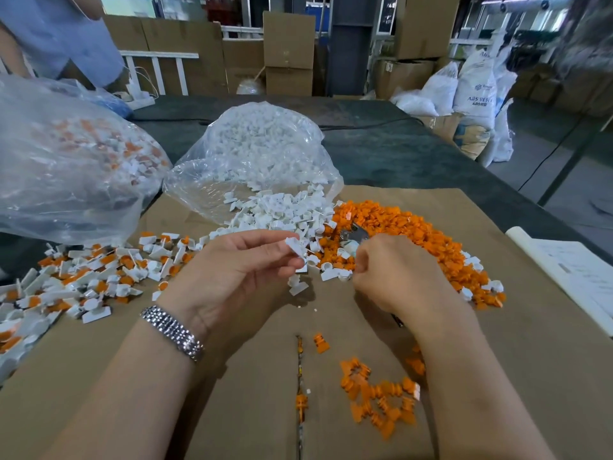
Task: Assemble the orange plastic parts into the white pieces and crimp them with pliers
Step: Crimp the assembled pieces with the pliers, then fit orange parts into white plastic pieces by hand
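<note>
Nearest the wearer, at about five o'clock from the centre of the flattened brown cardboard sheet (497, 376) that serves as the work surface, lies a small scatter of loose orange plastic inserts (374, 398), probably dropped or set within easy reach. Above them the two hands meet over the middle of the sheet. The left hand (238, 270), with a silver metal link watch (172, 332) on its wrist, pinches one small white plastic piece (296, 246) between thumb and fingertips, held up off the sheet and turned toward the other hand, seemingly so that it can be fitted or pressed. The right hand (394, 273) is curled tight round the handles of a pair of metal pliers (354, 234); only the grey steel head shows, at eleven o'clock from the knuckles, and whether its jaws hold anything I cannot tell. Just beyond the hands, at twelve o'clock, a heap of white pieces (282, 210) spills out of an open clear plastic bag (265, 141), and touching it at two o'clock spreads the large pile of orange inserts (408, 227), both stocks close to hand. At nine o'clock the assembled white-and-orange parts (86, 277) gather, apart from the raw stock, beneath a second clear bag of finished parts (66, 161). A white paper sheet (577, 277) lies at three o'clock.
</note>
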Available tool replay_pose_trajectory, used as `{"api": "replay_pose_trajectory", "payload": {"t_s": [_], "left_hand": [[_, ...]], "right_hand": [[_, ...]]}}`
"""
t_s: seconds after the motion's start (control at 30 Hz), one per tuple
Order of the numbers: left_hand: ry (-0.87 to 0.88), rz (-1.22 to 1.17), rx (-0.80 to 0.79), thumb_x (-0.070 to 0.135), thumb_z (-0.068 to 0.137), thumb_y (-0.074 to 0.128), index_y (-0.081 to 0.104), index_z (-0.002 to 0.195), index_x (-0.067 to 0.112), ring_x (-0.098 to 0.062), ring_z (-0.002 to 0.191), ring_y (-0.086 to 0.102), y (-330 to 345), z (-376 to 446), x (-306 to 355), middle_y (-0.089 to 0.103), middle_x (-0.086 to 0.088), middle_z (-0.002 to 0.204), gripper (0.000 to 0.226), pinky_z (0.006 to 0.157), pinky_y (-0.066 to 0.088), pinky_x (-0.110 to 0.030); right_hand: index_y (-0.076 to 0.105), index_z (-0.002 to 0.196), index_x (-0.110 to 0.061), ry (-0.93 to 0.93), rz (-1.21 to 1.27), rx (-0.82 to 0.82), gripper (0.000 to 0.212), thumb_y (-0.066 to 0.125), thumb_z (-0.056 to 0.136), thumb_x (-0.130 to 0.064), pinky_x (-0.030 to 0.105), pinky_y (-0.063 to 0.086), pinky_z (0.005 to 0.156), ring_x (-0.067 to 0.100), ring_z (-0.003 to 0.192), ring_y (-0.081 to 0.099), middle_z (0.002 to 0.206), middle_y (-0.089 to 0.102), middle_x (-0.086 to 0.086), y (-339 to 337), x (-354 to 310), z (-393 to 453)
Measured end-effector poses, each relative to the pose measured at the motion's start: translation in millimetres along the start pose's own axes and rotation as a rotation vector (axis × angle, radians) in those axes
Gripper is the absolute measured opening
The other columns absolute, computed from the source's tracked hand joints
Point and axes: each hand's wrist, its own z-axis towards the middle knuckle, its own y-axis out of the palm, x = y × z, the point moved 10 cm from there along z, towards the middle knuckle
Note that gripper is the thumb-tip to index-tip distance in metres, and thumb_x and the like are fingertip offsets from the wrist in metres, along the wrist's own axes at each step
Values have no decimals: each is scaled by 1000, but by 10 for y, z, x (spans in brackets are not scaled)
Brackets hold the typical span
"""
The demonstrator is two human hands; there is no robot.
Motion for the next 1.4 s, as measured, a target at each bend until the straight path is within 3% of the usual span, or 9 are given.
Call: {"api": "replay_pose_trajectory", "payload": {"t_s": [0.13, 0.2, 0.27, 0.5, 0.63, 0.8, 1.13, 1.23, 1.4], "left_hand": [[17, -56, -62, 3, 81, 68, 78, 103, 0, -23, 85, 75, 61, -12, 36, 76, -20, 96, 24, 71, 60, -23], [37, -70, -79, 2, 81, 67, 79, 102, 1, -23, 86, 75, 77, -22, 55, 75, -21, 95, 24, 72, 60, -24], [55, -79, -97, 3, 81, 67, 80, 100, 3, -23, 87, 75, 102, -33, 73, 76, -19, 93, 24, 73, 60, -24], [84, -77, -164, 7, 87, 63, 80, 104, 7, -22, 89, 75, 182, -55, 120, 76, -16, 105, 24, 73, 59, -23], [94, -72, -148, 7, 86, 63, 80, 103, 7, -19, 87, 75, 174, -62, 133, 77, -15, 98, 24, 74, 60, -23], [124, -68, -108, 6, 83, 66, 80, 102, 3, -22, 87, 75, 161, -57, 146, 76, -18, 100, 24, 74, 60, -25], [179, 61, -89, 8, 81, 68, 80, 102, 5, -23, 84, 74, 155, -65, 173, 75, -21, 103, 24, 76, 60, -26], [161, 22, -102, 6, 84, 65, 80, 102, 3, -22, 80, 73, 159, -59, 166, 76, -19, 95, 23, 73, 59, -26], [105, -82, -175, 6, 87, 61, 79, 98, 7, -18, 74, 69, 226, -83, 160, 74, -12, 88, 21, 69, 59, -25]], "right_hand": [[69, 85, -21, -34, 702, 111, 8, 69, 93, -23, 25, 56, 61, 10, 65, 67, 77, 72, -3, -175, -49, 29], [70, 91, -11, -62, 1089, 57, 6, 68, 94, -16, 22, 56, 60, 11, 64, 70, 76, 76, 2, -198, -119, 4], [69, 95, -6, -129, 1278, 7, 6, 66, 96, -12, 22, 55, 62, 14, 67, 69, 81, 77, 7, -227, -210, -35], [73, 90, -17, -284, 1164, 77, 4, 71, 94, -18, 21, 53, 64, 7, 65, 61, 79, 74, 1, -353, -385, -126], [72, 88, -19, -288, 1087, 101, 4, 73, 92, -20, 41, 57, 68, 32, 75, 66, 79, 73, 4, -350, -426, -143], [69, 84, -20, -277, 995, 130, 9, 74, 92, -21, 21, 50, 59, 7, 63, 63, 73, 71, -7, -321, -441, -130], [72, 84, -14, -159, 1028, 43, 11, 75, 89, -23, 28, 54, 61, 15, 62, 63, 73, 73, 6, -232, -388, -114], [71, 89, -14, -194, 1066, 3, 12, 78, 87, -24, 23, 53, 64, 7, 64, 61, 75, 73, 1, -239, -403, -116], [67, 113, -30, -283, 1052, -86, 39, 84, 79, -32, 29, 56, 76, 11, 78, 60, 94, 67, -8, -261, -402, -125]]}}
